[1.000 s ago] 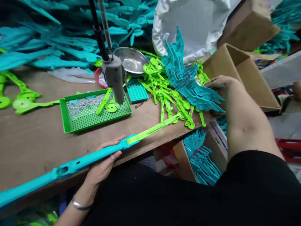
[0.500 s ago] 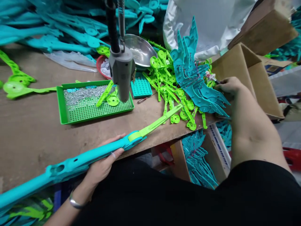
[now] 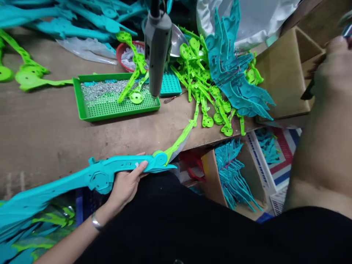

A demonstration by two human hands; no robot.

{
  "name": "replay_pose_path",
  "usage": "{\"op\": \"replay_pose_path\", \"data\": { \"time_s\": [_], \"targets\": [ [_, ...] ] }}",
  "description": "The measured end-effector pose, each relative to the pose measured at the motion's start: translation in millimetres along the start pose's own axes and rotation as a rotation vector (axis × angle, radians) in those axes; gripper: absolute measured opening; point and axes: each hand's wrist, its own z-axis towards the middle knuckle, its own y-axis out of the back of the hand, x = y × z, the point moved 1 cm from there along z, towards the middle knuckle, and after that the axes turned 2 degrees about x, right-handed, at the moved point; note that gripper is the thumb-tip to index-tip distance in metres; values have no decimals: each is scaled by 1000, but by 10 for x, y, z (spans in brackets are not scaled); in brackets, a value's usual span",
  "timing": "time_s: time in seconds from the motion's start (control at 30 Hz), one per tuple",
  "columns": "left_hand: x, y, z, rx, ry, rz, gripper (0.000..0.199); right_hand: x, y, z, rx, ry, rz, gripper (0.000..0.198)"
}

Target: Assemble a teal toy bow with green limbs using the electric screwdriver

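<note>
My left hand [image 3: 123, 189] grips a long turquoise plastic part [image 3: 100, 179] near its right end, thumb on the near face. A lime-green arm [image 3: 180, 139] with a round end is set into that end and points up and right over the table edge. My right hand [image 3: 334, 55] is at the top right, blurred and partly cut off, beside an open cardboard box [image 3: 280, 79]. Its fingers look closed around a dark, shiny-tipped object [image 3: 347, 31] that I cannot make out.
A green perforated tray [image 3: 115, 113] holds small metal pieces and green arms. A grey hanging tool [image 3: 158, 51] comes down above its right side. Lime-green arms [image 3: 207, 95] and turquoise parts [image 3: 233, 69] are heaped to the right. Below the edge stands a box of turquoise parts [image 3: 233, 172].
My right hand has moved from beside the turquoise heap to the upper right, past the cardboard box. The turquoise part has rolled in my left hand, showing another face. The view has shifted.
</note>
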Motion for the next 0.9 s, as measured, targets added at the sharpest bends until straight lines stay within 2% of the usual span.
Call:
{"op": "replay_pose_path", "data": {
  "time_s": [0.07, 0.13, 0.2, 0.3, 0.43, 0.6, 0.67, 0.8, 0.9],
  "targets": [
    [70, 27, -82, -26, 26, -32, 64, 154, -13, -590, 57, 2, 45, 42],
    [152, 57, -145, -34, 43, -65, 56, 302, -67, -1144, 140, 6, 104, 32],
    [234, 78, -186, -30, 61, -100, 48, 435, -151, -1562, 215, -5, 180, 26],
    [328, 81, -206, -47, 89, -145, 42, 618, -322, -1965, 379, 3, 293, 19],
    [375, 46, -194, -64, 111, -210, 40, 777, -591, -2399, 670, 139, 304, 21],
    [383, 7, -185, -95, 106, -260, 41, 750, -797, -2692, 763, 190, 228, 23],
    [389, -4, -187, -107, 108, -269, 40, 740, -793, -2687, 740, 210, 221, 24],
    [400, -28, -193, -114, 103, -293, 39, 754, -749, -2640, 597, 281, 252, 27],
    [405, -41, -193, -123, 95, -307, 40, 762, -785, -2634, 648, 283, 200, 25]
  ]
}}
